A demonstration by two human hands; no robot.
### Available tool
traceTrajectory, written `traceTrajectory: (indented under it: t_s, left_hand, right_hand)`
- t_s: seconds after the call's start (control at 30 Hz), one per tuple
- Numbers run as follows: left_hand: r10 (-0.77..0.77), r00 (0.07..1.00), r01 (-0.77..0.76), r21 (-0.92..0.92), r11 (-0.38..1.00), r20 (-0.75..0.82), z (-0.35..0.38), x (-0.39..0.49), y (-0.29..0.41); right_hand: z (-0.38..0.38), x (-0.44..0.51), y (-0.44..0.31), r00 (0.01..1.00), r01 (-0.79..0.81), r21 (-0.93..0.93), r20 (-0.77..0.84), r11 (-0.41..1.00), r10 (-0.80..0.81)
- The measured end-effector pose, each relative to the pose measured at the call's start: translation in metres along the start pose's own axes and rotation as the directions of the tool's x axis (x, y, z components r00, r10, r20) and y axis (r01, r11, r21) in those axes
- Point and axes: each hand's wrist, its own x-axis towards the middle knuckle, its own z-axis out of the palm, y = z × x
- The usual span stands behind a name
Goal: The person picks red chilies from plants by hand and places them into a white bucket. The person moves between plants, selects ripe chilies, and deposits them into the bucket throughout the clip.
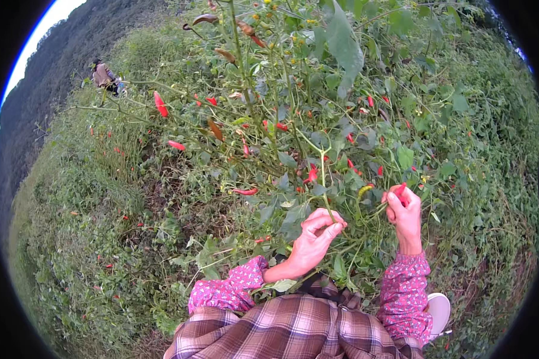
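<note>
In the head view, my left hand [316, 240] pinches a green chilli stem [323, 179] between thumb and fingers, low on the plant. To its right, my right hand [404, 213] is closed around a red chilli pepper [400, 189], whose tip shows above the fingers. Thin stalks run leftward from beneath that hand into the leaves. A yellow-green chilli [364, 190] hangs just left of the right hand. Above the left hand, a plump red chilli [313, 174] hangs among the leaves. How many peppers the right hand holds is hidden by its fingers.
Tall branches with red chillies [160, 105] and shrivelled brown ones [247, 28] rise ahead. A broad leaf [345, 45] hangs at the top. Another person [103, 77] is far off on the slope at upper left. A pale shoe [439, 312] stands at lower right.
</note>
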Motion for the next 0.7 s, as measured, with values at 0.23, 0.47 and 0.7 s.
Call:
traceTrajectory:
  t_s: [0.23, 0.47, 0.7]
  left_hand:
    - [-0.065, 0.996, 0.058, -0.126, 0.990, -0.057, -0.001, 0.003, 0.000]
    - [-0.185, 0.981, 0.193, 0.373, 0.908, -0.058, -0.027, 0.006, 0.030]
    - [-0.130, 0.958, -0.123, 0.779, 0.615, 0.254, -0.044, 0.012, 0.125]
  right_hand:
    - [-0.037, -0.003, 0.016, 0.978, 0.143, 0.301, -0.187, 0.943, -0.089]
    - [0.073, -0.008, 0.048, 0.916, 0.353, -0.246, 0.289, 0.903, -0.279]
    - [0.101, -0.027, 0.098, 0.773, 0.539, -0.183, 0.495, 0.822, -0.396]
